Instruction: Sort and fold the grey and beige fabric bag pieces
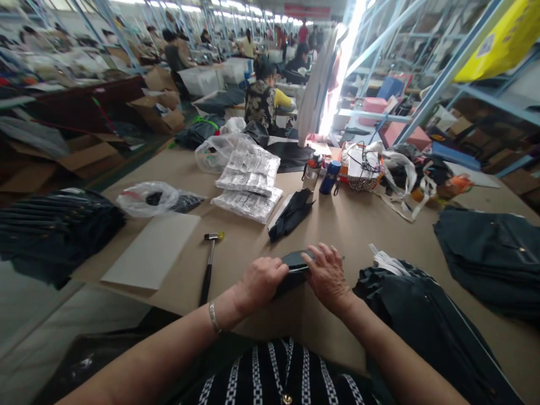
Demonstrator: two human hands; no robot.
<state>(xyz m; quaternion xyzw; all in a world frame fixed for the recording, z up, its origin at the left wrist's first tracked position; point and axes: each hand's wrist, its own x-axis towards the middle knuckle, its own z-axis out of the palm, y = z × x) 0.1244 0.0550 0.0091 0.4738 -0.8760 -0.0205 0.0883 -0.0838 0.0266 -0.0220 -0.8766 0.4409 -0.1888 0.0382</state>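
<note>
A small dark folded piece of fabric [296, 260] is held between my hands near the table's front edge. A thin shiny strip runs along its near edge. My left hand [262, 280] is closed on its left end, thumb on top. At the right end, my right hand [329, 277] grips it with thumb and fingers, some fingers raised. The part beneath the hands is mostly hidden. Left of them lies a hammer [208, 264] with a yellow-tipped head and black handle. Dark fabric strips [292, 214] rest just beyond.
Stacks of dark fabric pieces lie at the left [54, 230], near right [422, 315] and far right [489, 259]. Silvery plastic packs [248, 174], a white sheet [154, 250] and a blue bottle [330, 177] sit on the table. A person [264, 98] sits beyond it.
</note>
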